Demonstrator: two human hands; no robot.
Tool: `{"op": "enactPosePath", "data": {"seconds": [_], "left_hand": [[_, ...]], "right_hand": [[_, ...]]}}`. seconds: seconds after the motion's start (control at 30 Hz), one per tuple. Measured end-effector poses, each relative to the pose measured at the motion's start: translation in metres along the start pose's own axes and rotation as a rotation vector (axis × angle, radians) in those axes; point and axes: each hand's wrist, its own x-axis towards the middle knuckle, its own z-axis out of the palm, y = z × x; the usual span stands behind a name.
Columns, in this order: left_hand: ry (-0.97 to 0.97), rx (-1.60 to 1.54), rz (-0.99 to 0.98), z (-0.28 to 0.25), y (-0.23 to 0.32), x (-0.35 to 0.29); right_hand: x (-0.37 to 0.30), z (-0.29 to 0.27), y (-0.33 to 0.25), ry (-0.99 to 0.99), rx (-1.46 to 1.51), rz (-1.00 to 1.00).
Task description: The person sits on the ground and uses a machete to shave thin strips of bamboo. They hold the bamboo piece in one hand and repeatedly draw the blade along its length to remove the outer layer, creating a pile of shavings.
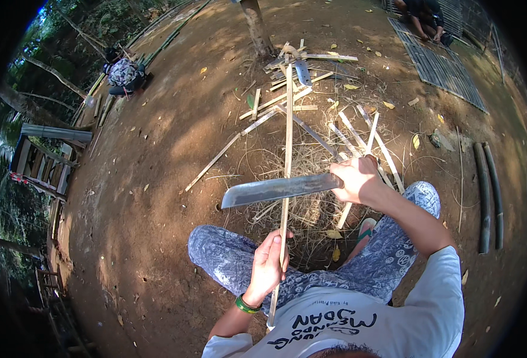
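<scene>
Nearest the camera is the wearer's white cotton T-shirt with black lettering (359, 316), above blue-grey patterned trousers (228, 253) on spread, bent legs.

From the left: a seated person in a floral top (124, 73) is well apart, at the upper left. A thin, bent, pale strip (216, 159) lies on the brown earth. The left hand (267, 262), a green band at its wrist, is closed around the lower part of a long, narrow, pale bamboo-like strip (288, 137), which runs from the wearer's lap away toward the tree. A broad grey steel machete (275, 191) lies across the strip above that hand; whether its edge bites cannot be determined. Beneath is a loose heap of fine straw-coloured shavings (308, 206). The right hand (357, 179) is gripping the machete's handle, which is mostly hidden. Just beyond it, several loose pale flat strips (385, 153) lie fanned out. Farther right are a grey slatted mat (436, 65) and two dark round poles (483, 197).

Assessment: the shavings suggest considerable trimming is done. The held strip is in one piece and appears unfinished; whether the loose strips are finished or waiting cannot be established.
</scene>
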Motion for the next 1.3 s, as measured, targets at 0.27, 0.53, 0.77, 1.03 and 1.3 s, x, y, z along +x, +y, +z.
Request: {"op": "enactPosePath", "data": {"seconds": [0.27,0.53,0.77,1.03,1.3], "left_hand": [[0.020,0.031,0.029,-0.001,-0.004,0.003],[0.003,0.025,-0.002,0.001,-0.006,-0.009],[0.024,0.054,0.008,0.002,-0.004,-0.006],[0.047,0.082,0.022,0.008,-0.009,-0.004],[0.106,0.360,0.200,0.009,-0.026,0.008]], "right_hand": [[-0.025,0.001,-0.030,0.008,0.095,-0.256],[0.000,-0.003,0.007,0.035,0.041,0.084],[-0.012,0.010,0.003,0.137,0.060,-0.134],[0.011,-0.008,-0.010,0.051,0.415,0.302],[0.016,0.007,-0.038,0.185,0.884,0.227]]}}
